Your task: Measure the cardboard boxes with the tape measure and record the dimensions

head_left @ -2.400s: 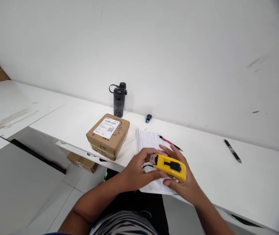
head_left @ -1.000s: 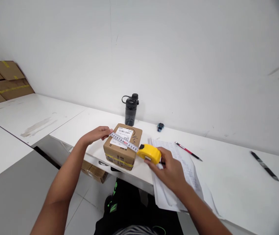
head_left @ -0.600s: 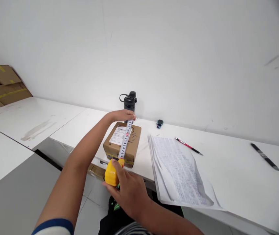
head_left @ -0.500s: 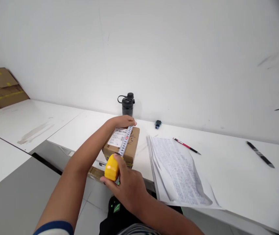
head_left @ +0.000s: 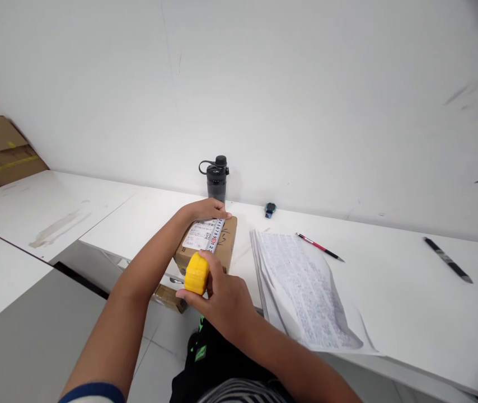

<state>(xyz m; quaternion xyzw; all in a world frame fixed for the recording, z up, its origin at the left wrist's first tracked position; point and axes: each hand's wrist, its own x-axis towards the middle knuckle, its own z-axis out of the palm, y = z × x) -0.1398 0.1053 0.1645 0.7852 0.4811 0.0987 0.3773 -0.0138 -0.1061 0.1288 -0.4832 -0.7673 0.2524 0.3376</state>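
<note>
Taking the cardboard box [head_left: 223,255] as the centre of our dial, with twelve toward the wall, we have it sitting near the front edge of the white desk [head_left: 382,302]. Our right hand [head_left: 228,299] is at about five o'clock, thumb and fingers closed around the yellow tape measure [head_left: 197,273], whose case is at six, in front of the box's near side; we cannot tell whether the two touch. The printed blade [head_left: 215,235] runs from it toward twelve, over the box top and across the right part of the white label [head_left: 199,234]. Our left hand [head_left: 211,209] is at twelve with its fingers bent over the far edge, at the blade's far end; we cannot tell whether they pinch it. Just behind that hand, also at twelve, we see the dark bottle [head_left: 216,182] standing upright. A blue and black watch-like object [head_left: 270,210] lies at two, the red and black pen [head_left: 318,246] at three, and the thicker black pen [head_left: 448,259] well beyond it. Written sheets [head_left: 310,291] lie stacked at four, and taped cartons [head_left: 6,159] are piled far off at ten.
</note>
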